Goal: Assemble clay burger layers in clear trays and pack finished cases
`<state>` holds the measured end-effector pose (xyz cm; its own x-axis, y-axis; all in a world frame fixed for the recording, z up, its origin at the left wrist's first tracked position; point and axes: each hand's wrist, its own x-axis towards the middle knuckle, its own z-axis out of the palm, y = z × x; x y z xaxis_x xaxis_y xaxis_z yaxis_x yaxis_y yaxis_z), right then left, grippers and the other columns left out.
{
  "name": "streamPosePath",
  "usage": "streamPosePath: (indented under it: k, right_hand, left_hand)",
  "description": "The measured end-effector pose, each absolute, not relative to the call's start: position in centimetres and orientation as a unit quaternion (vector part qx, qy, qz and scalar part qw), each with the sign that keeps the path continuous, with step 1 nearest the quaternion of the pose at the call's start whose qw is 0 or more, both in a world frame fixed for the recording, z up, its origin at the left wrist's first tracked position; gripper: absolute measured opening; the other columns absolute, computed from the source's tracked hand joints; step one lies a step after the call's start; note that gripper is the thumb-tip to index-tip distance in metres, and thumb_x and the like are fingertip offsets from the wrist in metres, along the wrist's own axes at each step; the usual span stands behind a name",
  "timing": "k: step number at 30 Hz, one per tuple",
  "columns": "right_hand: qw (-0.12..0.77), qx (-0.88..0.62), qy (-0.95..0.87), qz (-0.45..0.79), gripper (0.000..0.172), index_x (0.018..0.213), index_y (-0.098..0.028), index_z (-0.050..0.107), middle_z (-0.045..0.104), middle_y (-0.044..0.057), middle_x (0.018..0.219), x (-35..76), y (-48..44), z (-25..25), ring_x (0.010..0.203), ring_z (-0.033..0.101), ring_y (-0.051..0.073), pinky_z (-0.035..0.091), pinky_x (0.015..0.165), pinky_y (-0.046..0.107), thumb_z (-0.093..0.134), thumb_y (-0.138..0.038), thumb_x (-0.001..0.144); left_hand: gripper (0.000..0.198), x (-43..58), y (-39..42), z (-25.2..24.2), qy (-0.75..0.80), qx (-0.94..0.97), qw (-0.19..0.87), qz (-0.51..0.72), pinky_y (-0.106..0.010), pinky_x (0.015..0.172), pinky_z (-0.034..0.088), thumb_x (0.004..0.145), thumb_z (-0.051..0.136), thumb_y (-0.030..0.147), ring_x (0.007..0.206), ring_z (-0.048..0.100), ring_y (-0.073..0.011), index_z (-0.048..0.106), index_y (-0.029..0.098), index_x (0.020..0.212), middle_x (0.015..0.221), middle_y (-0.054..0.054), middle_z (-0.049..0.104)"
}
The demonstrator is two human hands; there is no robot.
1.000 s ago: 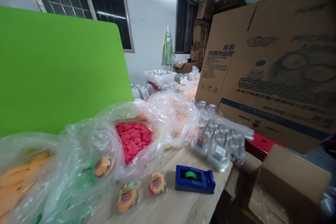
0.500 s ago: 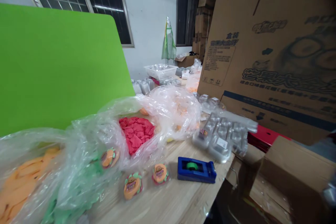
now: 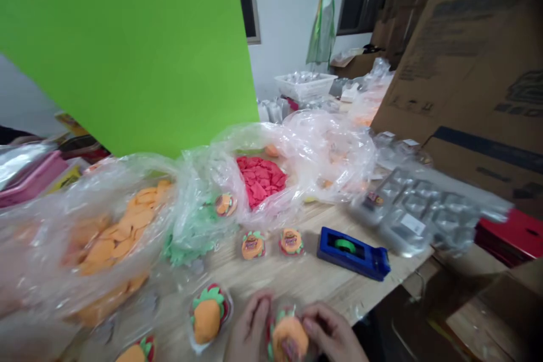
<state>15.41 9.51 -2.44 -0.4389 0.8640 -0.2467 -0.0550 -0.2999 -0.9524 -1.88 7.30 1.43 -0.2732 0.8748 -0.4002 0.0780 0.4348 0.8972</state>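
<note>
At the bottom of the view, my left hand (image 3: 249,328) and my right hand (image 3: 331,334) both grip an orange carrot-shaped figure (image 3: 288,339) with green leaves, partly hidden by my fingers. Just left of my left hand lies a similar carrot figure (image 3: 207,314) in clear wrap. Two small round orange pieces (image 3: 253,245) (image 3: 291,241) sit on the wooden table (image 3: 271,277) above my hands. Behind them, loose clear bags hold orange pieces (image 3: 114,232), green pieces (image 3: 193,235) and red pieces (image 3: 261,181).
A blue tape dispenser (image 3: 353,253) stands right of my hands, near the table edge. Clear plastic blister trays (image 3: 419,215) lie beyond it. A green board (image 3: 127,56) rises at the back left, a large cardboard box (image 3: 466,68) at the right, and a white crate (image 3: 305,86) further back.
My two hands have come into view at the bottom, holding a carrot figure. The view has swung left and tilted, bringing more of the table and the orange bag into sight.
</note>
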Motion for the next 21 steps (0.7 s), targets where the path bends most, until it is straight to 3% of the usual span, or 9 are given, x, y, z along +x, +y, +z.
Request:
streamPosePath:
  k: [5,9,11,14,16,19,21]
  right_hand:
    - [0.452,-0.405,-0.394,0.690,0.023,0.077,-0.020,0.049,0.052,-0.003,0.063,13.7,10.1,0.8,0.057,0.051,0.012,0.040,0.056,0.024,0.053,-0.043,0.078]
    - [0.406,-0.362,-0.464,0.699,0.020,0.079,-0.022,0.048,0.056,0.001,0.070,14.1,10.5,3.4,0.065,0.055,0.016,0.044,0.061,0.027,0.051,-0.041,0.079]
    - [0.387,-0.428,-0.563,0.591,0.018,0.088,-0.022,0.052,0.059,0.005,0.084,16.7,12.1,3.5,0.080,0.057,0.019,0.044,0.074,0.032,0.047,-0.038,0.082]
    - [0.395,-0.586,-0.665,0.241,0.026,0.097,-0.021,0.055,0.055,0.011,0.106,22.7,16.1,2.2,0.103,0.048,0.026,0.032,0.092,0.041,0.047,-0.039,0.079]
    - [0.278,-0.628,-0.709,0.158,0.032,0.094,-0.018,0.058,0.055,0.015,0.105,26.5,18.8,1.3,0.103,0.046,0.030,0.030,0.091,0.047,0.042,-0.041,0.079]
    - [0.191,-0.605,-0.744,0.212,0.029,0.093,-0.022,0.062,0.062,0.008,0.091,29.7,20.5,0.6,0.087,0.055,0.025,0.042,0.079,0.037,0.049,-0.042,0.075]
    - [0.165,-0.593,-0.752,0.236,0.038,0.099,-0.025,0.060,0.063,0.003,0.092,30.1,20.2,0.5,0.086,0.056,0.022,0.044,0.076,0.032,0.064,-0.038,0.063]
  left_hand:
    - [0.062,-2.0,8.1,3.4,0.570,0.305,0.544,0.535,-0.036,0.090,0.040,0.069,0.058,0.049,0.105,0.052,-0.0253,0.041,0.015,0.118,0.115,-0.013,0.055]
    - [0.069,-1.0,8.3,6.0,0.559,0.303,0.565,0.526,-0.032,0.091,0.039,0.066,0.065,0.036,0.108,0.050,-0.0231,0.032,0.018,0.124,0.120,-0.011,0.053]
    - [0.072,-1.0,8.5,6.7,0.563,0.276,0.565,0.537,-0.030,0.086,0.043,0.065,0.065,0.034,0.100,0.054,-0.0214,0.029,0.019,0.125,0.113,-0.009,0.058]
    - [0.065,-2.0,8.8,6.8,0.578,0.243,0.546,0.555,-0.027,0.077,0.045,0.061,0.067,0.036,0.087,0.058,-0.0192,0.038,0.019,0.117,0.099,-0.006,0.062]
    - [0.056,-2.8,8.8,6.6,0.607,0.235,0.519,0.555,-0.025,0.075,0.044,0.059,0.067,0.040,0.087,0.057,-0.0188,0.047,0.019,0.107,0.094,-0.005,0.062]
    - [0.054,-3.6,8.5,6.0,0.639,0.233,0.494,0.542,-0.024,0.075,0.043,0.057,0.067,0.045,0.088,0.055,-0.0189,0.052,0.019,0.102,0.092,-0.003,0.062]
    - [0.057,-3.8,8.3,5.6,0.645,0.222,0.493,0.540,-0.024,0.077,0.042,0.055,0.068,0.047,0.089,0.055,-0.0189,0.051,0.020,0.103,0.093,-0.003,0.063]
